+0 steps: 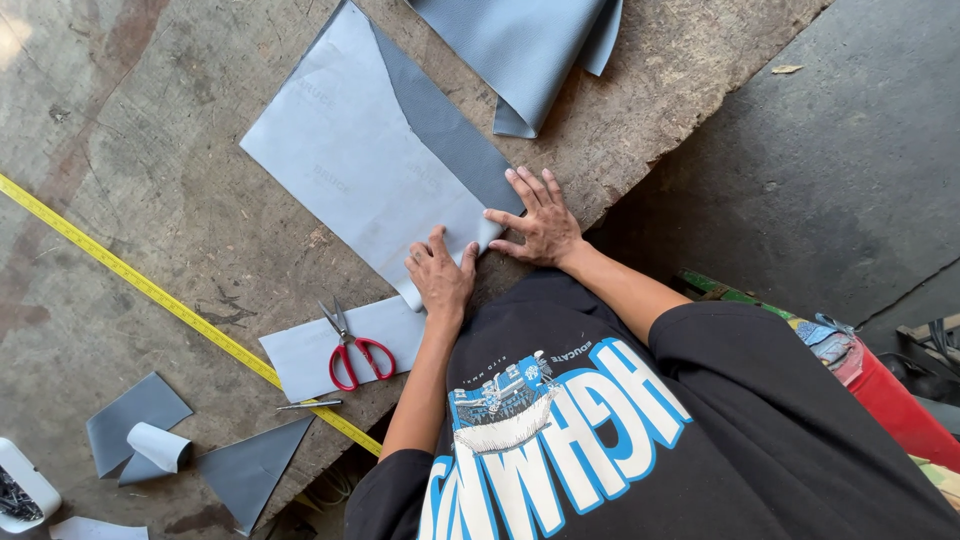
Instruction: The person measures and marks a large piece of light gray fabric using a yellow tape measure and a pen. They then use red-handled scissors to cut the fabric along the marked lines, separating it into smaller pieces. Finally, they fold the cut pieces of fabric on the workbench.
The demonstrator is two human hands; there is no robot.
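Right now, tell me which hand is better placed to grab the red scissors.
Left. The left hand presses a corner of the grey sheet, on the same side as the scissors; the right hand lies farther away and would likely cross over it.

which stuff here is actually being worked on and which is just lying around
In use: grey sheet, pressed flat by left hand and right hand.
Lying about: red scissors, yellow tape measure, grey scraps, folded grey piece.

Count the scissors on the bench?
1: red-handled scissors lie on a pale grey strip, near the left hand. The right hand presses the large grey sheet. Others may lie out of view.
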